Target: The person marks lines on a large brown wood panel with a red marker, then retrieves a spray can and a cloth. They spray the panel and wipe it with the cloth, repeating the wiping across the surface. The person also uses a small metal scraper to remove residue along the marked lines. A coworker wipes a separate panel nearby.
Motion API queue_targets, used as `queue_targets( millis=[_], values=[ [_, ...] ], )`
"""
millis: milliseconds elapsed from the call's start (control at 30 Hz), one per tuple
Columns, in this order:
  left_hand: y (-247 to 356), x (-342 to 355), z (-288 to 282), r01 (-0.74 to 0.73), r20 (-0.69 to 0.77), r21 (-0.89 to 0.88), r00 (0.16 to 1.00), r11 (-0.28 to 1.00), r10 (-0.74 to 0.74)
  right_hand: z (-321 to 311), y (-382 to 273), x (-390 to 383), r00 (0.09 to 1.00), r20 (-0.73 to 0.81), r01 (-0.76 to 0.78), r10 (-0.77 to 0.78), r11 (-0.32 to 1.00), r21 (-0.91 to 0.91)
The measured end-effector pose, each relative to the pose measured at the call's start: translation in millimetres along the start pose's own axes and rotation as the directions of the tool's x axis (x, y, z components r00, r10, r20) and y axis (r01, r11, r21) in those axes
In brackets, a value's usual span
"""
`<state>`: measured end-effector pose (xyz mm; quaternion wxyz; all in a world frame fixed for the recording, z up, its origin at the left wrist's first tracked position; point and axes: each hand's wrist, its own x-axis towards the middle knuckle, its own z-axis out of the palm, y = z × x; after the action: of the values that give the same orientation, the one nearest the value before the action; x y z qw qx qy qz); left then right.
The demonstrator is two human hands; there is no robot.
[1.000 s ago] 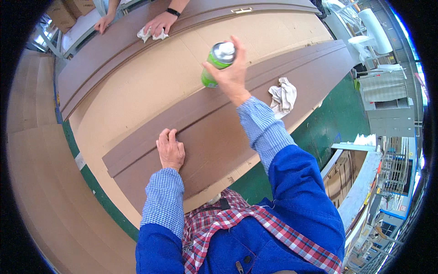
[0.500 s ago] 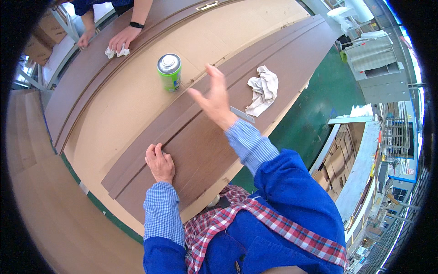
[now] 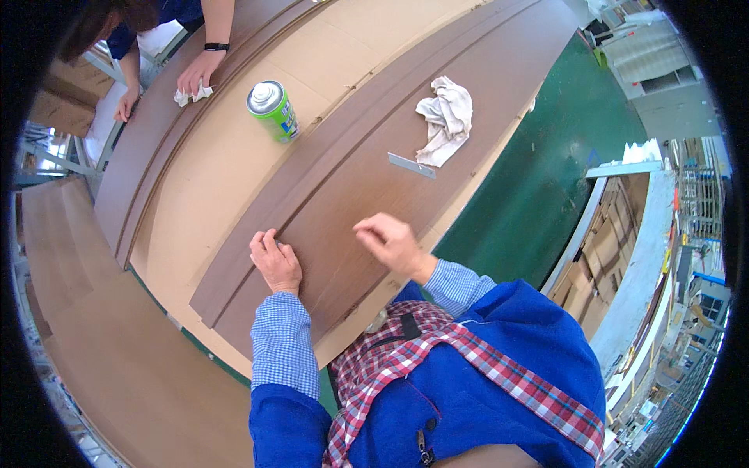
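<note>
A long brown panel [image 3: 335,183] with grooves lies in front of me. My left hand [image 3: 277,265] rests on its near left part with the fingers curled; anything under them is hidden. Over the panel's near edge is my right hand [image 3: 390,243], closed with fingers drawn together and slightly blurred; I cannot make out anything in it. Farther up the panel lie a flat metal scraper blade [image 3: 411,165] and a crumpled white cloth [image 3: 446,117], touching or nearly so. A green can with a silver top [image 3: 277,115] stands beyond the panel.
Cardboard [image 3: 187,226] covers the table under the panel. At the far left, another person's hand [image 3: 197,74] presses a white cloth [image 3: 192,95] on a second brown panel [image 3: 148,168]. To the right are a green floor [image 3: 538,187] and a cart holding cardboard pieces [image 3: 605,242].
My right hand has drawn back from near the can toward my body, its spread fingers now closed. My left hand stays at the same spot on the panel.
</note>
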<state>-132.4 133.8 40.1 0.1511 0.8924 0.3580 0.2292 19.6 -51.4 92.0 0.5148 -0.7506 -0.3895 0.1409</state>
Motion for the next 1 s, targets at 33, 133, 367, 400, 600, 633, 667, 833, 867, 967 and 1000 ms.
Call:
queue_targets(
  millis=[33, 133, 367, 400, 600, 633, 667, 833, 867, 967, 1000],
  values=[
    [-1.3, 0.3, 0.6, -0.018, -0.007, 0.007, 1.0, 1.0, 0.018, 14.8, -8.7, -8.3, 0.997, 0.081, 0.012, -0.016, 0.999, 0.046],
    [-0.5, 0.2, 0.7, -0.038, -0.013, -0.026, 0.999, 0.999, 0.037, 51.8, -28.8, -31.1, 0.98, 0.191, -0.085, 0.051, 0.981, 0.176],
    [28.1, -29.8, -13.7, 0.014, 0.049, -0.498, 0.999, 0.867, 0.012, 87.4, -46.0, -33.3, 0.988, -0.089, -0.102, 0.125, 0.968, 0.229],
    [44.0, -39.2, -17.7, 0.062, 0.138, -0.635, 0.99, 0.77, 0.034, 83.2, -45.5, -36.0, 0.984, -0.093, -0.126, 0.155, 0.957, 0.261],
    [67.1, -64.7, -40.1, 0.633, 0.633, -0.773, 0.774, -0.041, -0.002, 69.6, -50.7, -69.0, 0.971, -0.215, -0.102, 0.104, 0.995, 0.02],
    [63.2, -65.4, -40.6, 0.669, 0.666, -0.743, 0.744, -0.04, 0.057, 70.9, -47.8, -72.6, 0.969, -0.232, -0.098, 0.086, 0.995, -0.037],
    [58.7, -65.8, -40.3, 0.702, 0.695, -0.711, 0.71, -0.038, 0.114, 71.0, -45.0, -74.9, 0.967, -0.246, -0.094, 0.068, 0.991, -0.094],
    [42.6, -5.2, -54.2, 0.121, 0.48, -0.7, 0.809, 0.704, 0.338, 66.1, -28.1, -56.7, 0.914, -0.405, -0.15, -0.02, 0.912, -0.382],
    [30.1, 15.6, -47.2, -0.124, 0.335, -0.536, 0.877, 0.835, 0.345, 63.3, -24.1, -53.3, 0.929, -0.368, -0.144, -0.036, 0.881, -0.451],
    [-14.6, 58.5, -20.4, -0.249, 0.173, -0.038, 0.952, 0.968, 0.252, 65.9, -13.5, -46.9, 0.964, -0.254, -0.089, -0.074, 0.812, -0.577],
    [-22.4, 60.6, -16.9, -0.243, 0.204, 0.014, 0.95, 0.97, 0.235, 68.9, -12.4, -48.5, 0.972, -0.222, -0.066, -0.08, 0.812, -0.581]
  ],
)
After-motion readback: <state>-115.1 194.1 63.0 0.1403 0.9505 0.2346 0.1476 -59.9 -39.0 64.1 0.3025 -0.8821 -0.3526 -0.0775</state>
